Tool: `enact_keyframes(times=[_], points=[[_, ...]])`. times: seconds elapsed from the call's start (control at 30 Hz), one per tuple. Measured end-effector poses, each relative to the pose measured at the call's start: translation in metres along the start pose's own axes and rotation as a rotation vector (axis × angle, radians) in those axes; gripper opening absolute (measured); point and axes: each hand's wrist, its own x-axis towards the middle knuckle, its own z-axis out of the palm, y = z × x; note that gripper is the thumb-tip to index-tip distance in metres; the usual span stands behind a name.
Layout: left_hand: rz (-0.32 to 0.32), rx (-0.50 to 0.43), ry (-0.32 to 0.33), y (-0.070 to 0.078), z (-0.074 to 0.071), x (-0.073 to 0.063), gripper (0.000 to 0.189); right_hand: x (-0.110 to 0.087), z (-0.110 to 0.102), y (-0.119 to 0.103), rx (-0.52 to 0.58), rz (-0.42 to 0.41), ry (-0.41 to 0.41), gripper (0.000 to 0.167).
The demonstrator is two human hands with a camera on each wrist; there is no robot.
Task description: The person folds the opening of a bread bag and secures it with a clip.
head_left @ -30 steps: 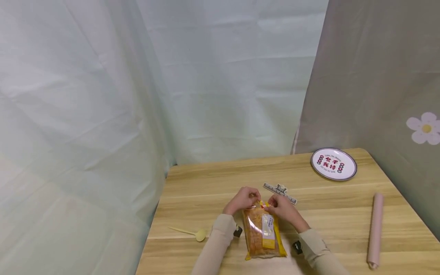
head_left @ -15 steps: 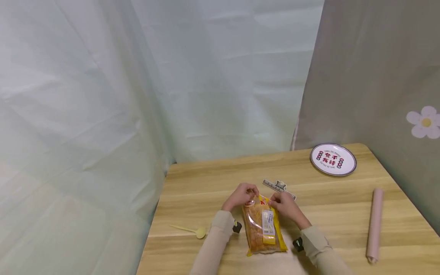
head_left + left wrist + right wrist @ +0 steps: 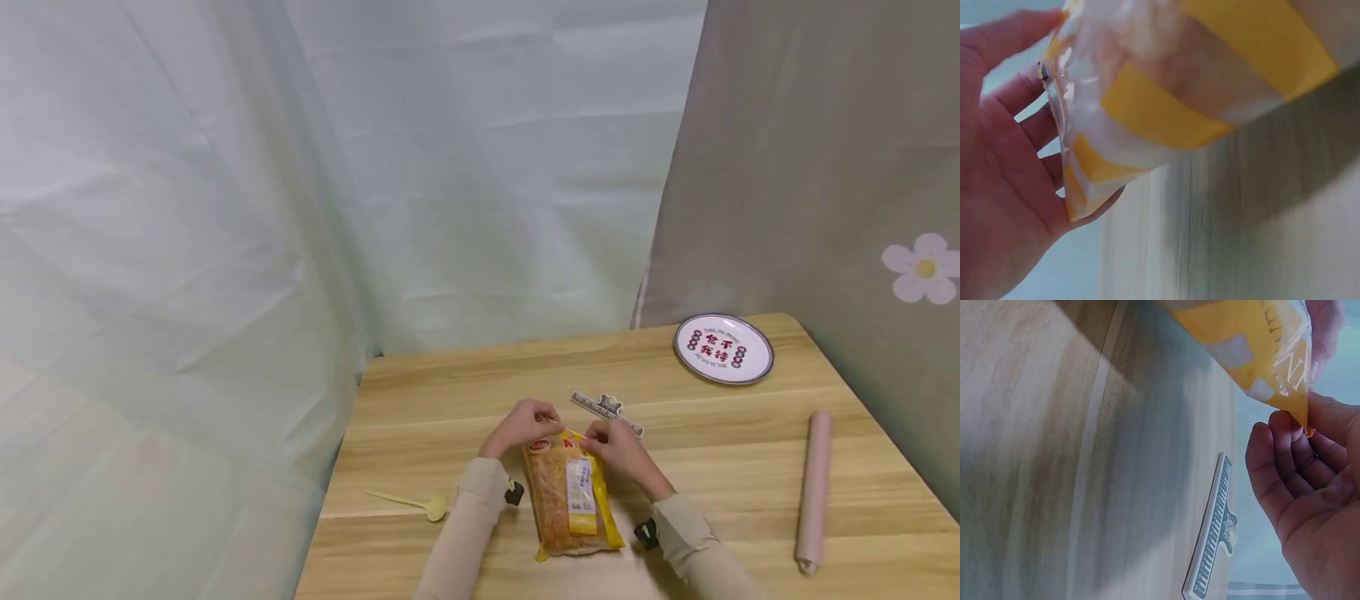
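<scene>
A clear and yellow bag of bread (image 3: 555, 496) with a white label stands near the front of the table, between both arms. At its top left edge, the left hand (image 3: 522, 427) pinches the plastic between thumb and fingers. My right hand (image 3: 618, 448) pinches the top right part of the same edge. In the left wrist view the bag's yellow-striped side (image 3: 1166, 112) runs up to the thumb. The right wrist view has the bag's yellow corner (image 3: 1272, 369) between thumb and forefinger. Just beyond the right hand lies a clip with a piano-key bar (image 3: 606, 413).
A pale yellow spoon (image 3: 431, 507) lies left of the left forearm. Toward the back right corner sits a white plate (image 3: 723, 350) with red lettering. A rolled pink mat (image 3: 816, 492) lies along the right side of the wooden table (image 3: 450, 392). Curtains hang behind.
Both hands stay at the bag's top edge. The bag's top has been spread a little flatter, and more of its red print shows. The view has shifted slightly.
</scene>
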Motion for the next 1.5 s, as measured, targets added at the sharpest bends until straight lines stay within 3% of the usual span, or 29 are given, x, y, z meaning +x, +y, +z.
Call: enact_keyframes(times=[0.27,0.6,0.8,1.0,1.27,1.5], points=[[0.072,0.023,0.026,-0.006,0.0,0.0,0.008,0.0,0.004,0.001,0.03,0.014,0.029,0.013],[0.063,0.059,0.09,-0.004,0.005,-0.004,0.009,-0.011,0.006,0.004,0.037,0.03,0.073,0.016],[0.057,0.138,0.209,-0.004,0.01,-0.004,0.008,-0.013,0.008,0.004,0.05,0.067,0.092,0.016],[0.038,0.077,0.306,-0.004,0.012,-0.006,0.007,-0.011,0.01,0.003,0.062,0.083,0.089,0.015],[0.036,0.028,0.278,-0.007,0.01,-0.006,0.008,-0.008,0.007,0.002,0.088,0.089,0.054,0.013],[0.049,-0.018,0.254,-0.005,0.008,-0.011,0.009,-0.001,-0.002,0.007,0.042,0.097,0.04,0.011]])
